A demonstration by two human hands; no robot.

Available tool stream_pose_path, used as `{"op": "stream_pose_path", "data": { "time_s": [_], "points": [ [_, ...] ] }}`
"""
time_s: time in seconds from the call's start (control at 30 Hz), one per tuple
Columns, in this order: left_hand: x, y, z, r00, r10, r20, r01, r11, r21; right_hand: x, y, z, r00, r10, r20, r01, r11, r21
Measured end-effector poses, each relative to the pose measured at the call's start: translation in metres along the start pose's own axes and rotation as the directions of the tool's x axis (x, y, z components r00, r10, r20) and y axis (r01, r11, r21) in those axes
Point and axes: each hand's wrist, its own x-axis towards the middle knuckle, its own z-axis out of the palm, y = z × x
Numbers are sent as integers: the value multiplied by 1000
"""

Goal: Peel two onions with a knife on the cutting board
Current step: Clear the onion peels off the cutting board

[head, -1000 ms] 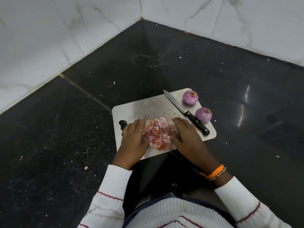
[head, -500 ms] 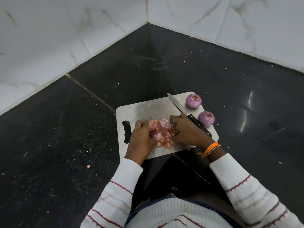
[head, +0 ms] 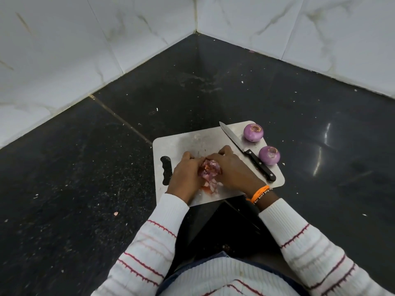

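Observation:
A grey cutting board (head: 188, 142) lies on the dark floor. Two peeled purple onions sit at its right edge, one at the far corner (head: 253, 132) and one nearer (head: 269, 155). A black-handled knife (head: 248, 152) lies flat between them and my hands. My left hand (head: 186, 175) and my right hand (head: 233, 169) are cupped together around a bunch of pink onion peels (head: 209, 170) at the board's near side. A few loose peels (head: 210, 188) lie on the board just below my hands.
The dark stone floor (head: 85, 189) is speckled with small scraps. White marble walls (head: 74, 50) meet in a corner behind the board. The board has a handle slot (head: 166, 170) on its left. My knees and striped sleeves fill the bottom.
My hands have closed in from both sides and gathered the spread pile of peels into one tight bunch. The knife and onions have not moved.

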Motion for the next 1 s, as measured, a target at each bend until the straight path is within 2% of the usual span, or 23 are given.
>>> {"op": "stream_pose_path", "data": {
  "time_s": [0.1, 0.23, 0.6, 0.67, 0.73, 0.8, 0.83, 0.9, 1.0],
  "points": [
    [-1, -2, 6, 997, 1, -74, -1, 1000, 1, -4, 0, 11, 987, -24, -156, 29, 999, 32],
    [1, -5, 15, 984, 25, -179, -24, 1000, 9, -8, -1, 21, 963, -20, -269, 38, 997, 62],
    [4, -12, 30, 933, 44, -357, -48, 999, -3, -8, -4, 22, 948, 2, -319, 31, 995, 99],
    [5, -12, 30, 932, 27, -361, -50, 997, -56, -5, 0, 18, 953, 10, -303, 32, 991, 132],
    [5, -9, 29, 937, -41, -346, -28, 981, -194, -2, 8, 12, 957, 51, -285, 18, 972, 235],
    [4, -5, 26, 940, -119, -321, 12, 948, -318, -4, 13, 6, 964, 142, -226, -26, 892, 451],
    [2, -3, 25, 940, -152, -305, 30, 929, -369, -7, 14, 3, 968, 185, -171, -52, 809, 585],
    [1, 0, 26, 939, -221, -265, 70, 875, -480, -12, 14, 0, 969, 246, -29, -121, 570, 813],
    [-6, 5, 28, 927, -329, -181, 116, 708, -697, -15, 16, -5, 962, 253, 107, -168, 234, 957]
  ]
}}
